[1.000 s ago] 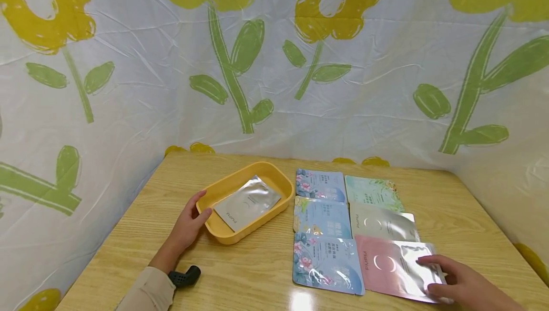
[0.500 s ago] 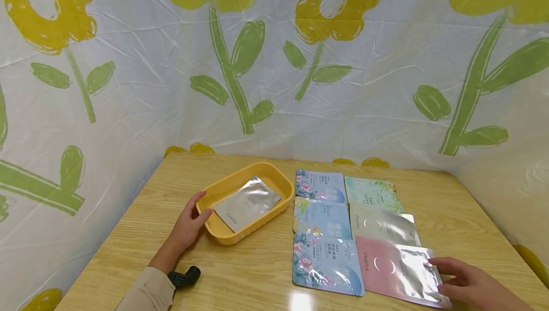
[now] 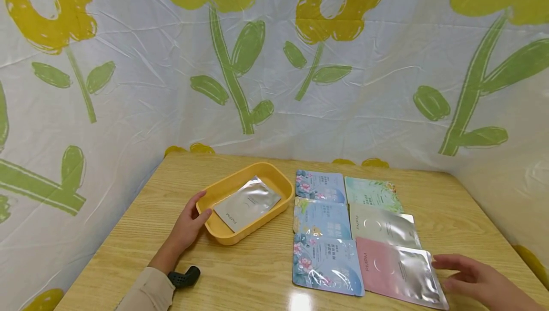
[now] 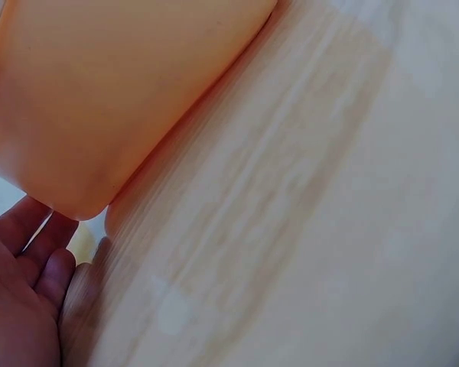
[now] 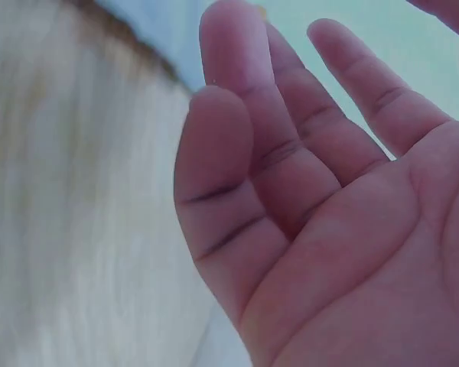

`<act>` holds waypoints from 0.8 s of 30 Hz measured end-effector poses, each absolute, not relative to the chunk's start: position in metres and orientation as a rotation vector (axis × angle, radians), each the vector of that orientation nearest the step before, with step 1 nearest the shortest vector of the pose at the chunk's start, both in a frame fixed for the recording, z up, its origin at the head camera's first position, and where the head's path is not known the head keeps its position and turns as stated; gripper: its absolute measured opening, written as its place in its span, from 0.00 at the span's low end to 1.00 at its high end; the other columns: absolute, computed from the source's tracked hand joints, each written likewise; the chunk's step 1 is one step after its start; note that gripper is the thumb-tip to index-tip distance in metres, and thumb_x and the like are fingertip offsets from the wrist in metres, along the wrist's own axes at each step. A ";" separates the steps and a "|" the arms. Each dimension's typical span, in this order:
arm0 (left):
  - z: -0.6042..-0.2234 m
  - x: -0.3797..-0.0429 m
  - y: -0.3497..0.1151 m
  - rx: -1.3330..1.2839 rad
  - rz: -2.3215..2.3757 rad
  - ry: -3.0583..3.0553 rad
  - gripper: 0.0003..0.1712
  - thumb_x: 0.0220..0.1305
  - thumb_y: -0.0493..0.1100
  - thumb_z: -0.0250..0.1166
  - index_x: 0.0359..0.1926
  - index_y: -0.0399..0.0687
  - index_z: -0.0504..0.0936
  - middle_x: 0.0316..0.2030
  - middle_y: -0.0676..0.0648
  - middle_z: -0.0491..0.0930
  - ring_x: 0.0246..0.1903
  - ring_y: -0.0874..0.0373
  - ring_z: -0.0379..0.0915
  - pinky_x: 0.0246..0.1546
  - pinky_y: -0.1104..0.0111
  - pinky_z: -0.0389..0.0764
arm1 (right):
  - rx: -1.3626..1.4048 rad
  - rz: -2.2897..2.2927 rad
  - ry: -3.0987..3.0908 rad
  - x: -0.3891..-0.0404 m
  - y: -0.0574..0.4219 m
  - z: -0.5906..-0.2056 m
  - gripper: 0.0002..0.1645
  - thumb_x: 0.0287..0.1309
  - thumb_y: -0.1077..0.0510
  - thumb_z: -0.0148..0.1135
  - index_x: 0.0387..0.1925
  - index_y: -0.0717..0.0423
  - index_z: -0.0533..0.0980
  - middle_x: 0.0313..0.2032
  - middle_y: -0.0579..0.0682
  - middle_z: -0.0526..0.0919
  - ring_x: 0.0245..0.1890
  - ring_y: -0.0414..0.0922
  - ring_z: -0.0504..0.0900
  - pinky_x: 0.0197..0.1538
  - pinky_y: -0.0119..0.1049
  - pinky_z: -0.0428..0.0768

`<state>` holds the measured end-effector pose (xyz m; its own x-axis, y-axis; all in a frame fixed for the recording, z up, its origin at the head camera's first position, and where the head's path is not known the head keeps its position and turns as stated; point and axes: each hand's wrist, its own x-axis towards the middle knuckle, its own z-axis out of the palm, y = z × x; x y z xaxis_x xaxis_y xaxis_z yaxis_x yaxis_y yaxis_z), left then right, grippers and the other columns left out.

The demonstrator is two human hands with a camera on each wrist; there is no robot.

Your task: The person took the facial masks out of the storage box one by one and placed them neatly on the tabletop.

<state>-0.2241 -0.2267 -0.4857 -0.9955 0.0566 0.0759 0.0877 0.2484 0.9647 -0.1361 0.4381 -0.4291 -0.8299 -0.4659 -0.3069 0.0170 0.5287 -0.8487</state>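
Note:
In the head view my left hand (image 3: 188, 220) holds the left end of a yellow plastic tray (image 3: 229, 240), its thumb at the near rim. The left wrist view shows curled fingers (image 4: 55, 275) against the tray's outer end. Inside the tray lies a silver-beige face-mask sachet (image 3: 246, 204). My right hand (image 3: 484, 277) is beside the right edge of a pink and silver face-mask sachet (image 3: 401, 273), holding nothing. Its palm and relaxed fingers (image 5: 222, 153) fill the right wrist view. That pink sachet lies flat at the near right of two columns.
Above the pink sachet are a beige-silver sachet (image 3: 383, 225) and a green one (image 3: 373, 193). Three blue sachets, the nearest one (image 3: 326, 263) included, form the left column. A black wrist strap piece (image 3: 185, 277) shows by the left sleeve. A flower-print cloth (image 3: 274, 63) surrounds the wooden table (image 3: 240, 273).
My right hand has let go of the pink sachet and drawn back to the right. The sachet has shifted slightly nearer me and lies flat. The left hand and tray have stayed still.

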 end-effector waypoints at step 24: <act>-0.489 -0.225 -0.227 -0.160 -1.886 -2.448 0.35 0.75 0.42 0.59 0.76 0.43 0.56 0.74 0.34 0.54 0.70 0.42 0.57 0.54 0.84 0.64 | -0.896 -1.558 2.123 -0.193 0.289 -0.385 0.24 0.69 0.71 0.54 0.65 0.72 0.68 0.60 0.39 0.79 0.57 0.40 0.80 0.53 0.33 0.79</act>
